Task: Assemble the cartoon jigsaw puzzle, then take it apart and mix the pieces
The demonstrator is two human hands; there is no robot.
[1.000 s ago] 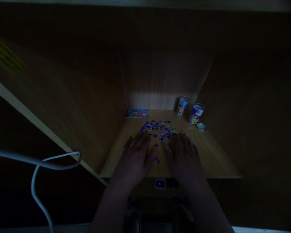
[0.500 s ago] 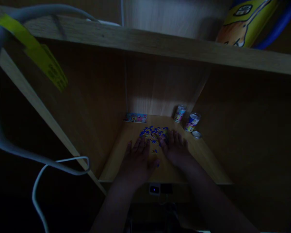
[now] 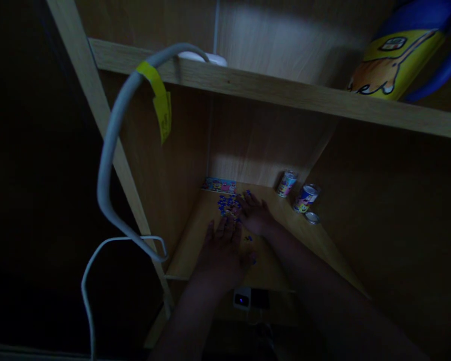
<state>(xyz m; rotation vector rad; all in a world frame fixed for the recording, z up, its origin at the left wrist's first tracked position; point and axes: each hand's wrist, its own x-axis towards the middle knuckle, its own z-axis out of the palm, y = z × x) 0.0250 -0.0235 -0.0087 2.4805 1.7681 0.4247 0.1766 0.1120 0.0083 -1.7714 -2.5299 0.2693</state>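
Blue and yellowish jigsaw pieces [image 3: 225,203] lie in a loose pile on the wooden shelf board [image 3: 195,238]. At the pile's near edge my left hand [image 3: 223,250] rests palm down, fingers spread, thumb out to the right. My right hand [image 3: 256,214] reaches over the pile's right side with fingers stretched out, touching or just above the pieces. A stray jigsaw piece [image 3: 249,238] lies between my two hands. Behind the pile, against the back wall, is a colourful cartoon picture card [image 3: 221,185]. The dim light hides fine detail under my fingers.
Two cartoon-printed cans [image 3: 286,184] stand at the back right, with a round metal lid [image 3: 312,217] beside them. A thick grey cable [image 3: 107,175] with a yellow tag hangs at left. Above runs an upper shelf edge [image 3: 270,89], bearing a yellow-and-blue mug [image 3: 394,65].
My right hand has moved left and farther back over the pile, and the pieces sit more bunched to the left. My left hand stays at the near edge. The view has shifted.
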